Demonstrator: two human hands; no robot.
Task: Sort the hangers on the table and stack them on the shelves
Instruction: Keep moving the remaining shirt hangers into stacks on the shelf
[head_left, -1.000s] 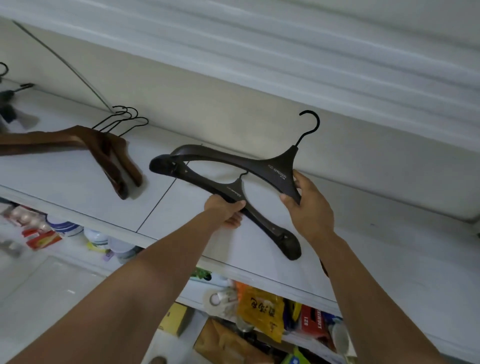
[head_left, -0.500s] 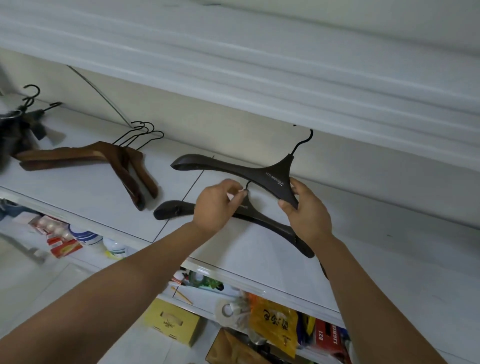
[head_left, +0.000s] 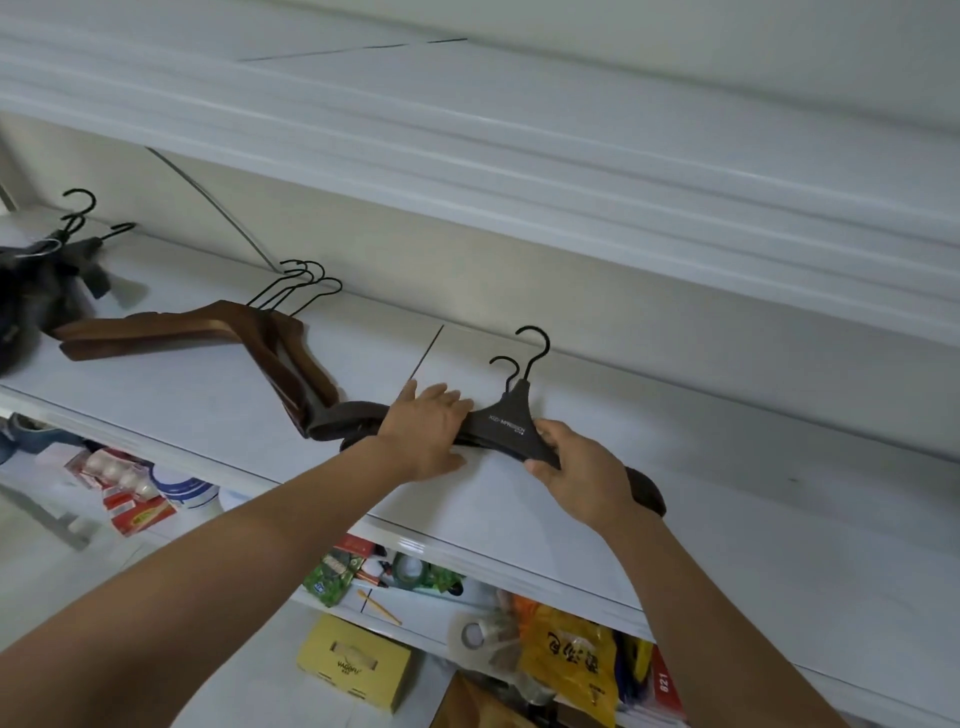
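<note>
While two black hangers (head_left: 506, 423) lie stacked one on the other on the white shelf (head_left: 727, 509), their hooks pointing toward the back wall, both hands are on them. The left hand (head_left: 431, 426) lies flat on the pair's left arm, fingers straight and spread, pressing down without curling round anything. The right hand (head_left: 576, 473) grips the right arm just beside the neck, thumb laid over the top face and fingers curled under the near edge; the rounded tip of that arm shows beyond the wrist. The left tip of the stack reaches the near end of the brown hangers (head_left: 260, 338), though whether they touch is not clear. Those lie in their own stack further left on the same shelf, hooks also toward the wall. At the far left edge sits a blurred far pile (head_left: 52, 270) of dark hangers. Below the shelf's front edge are a yellow box (head_left: 353, 665), a tape roll (head_left: 470, 636) and a yellow bag (head_left: 566, 670).
</note>
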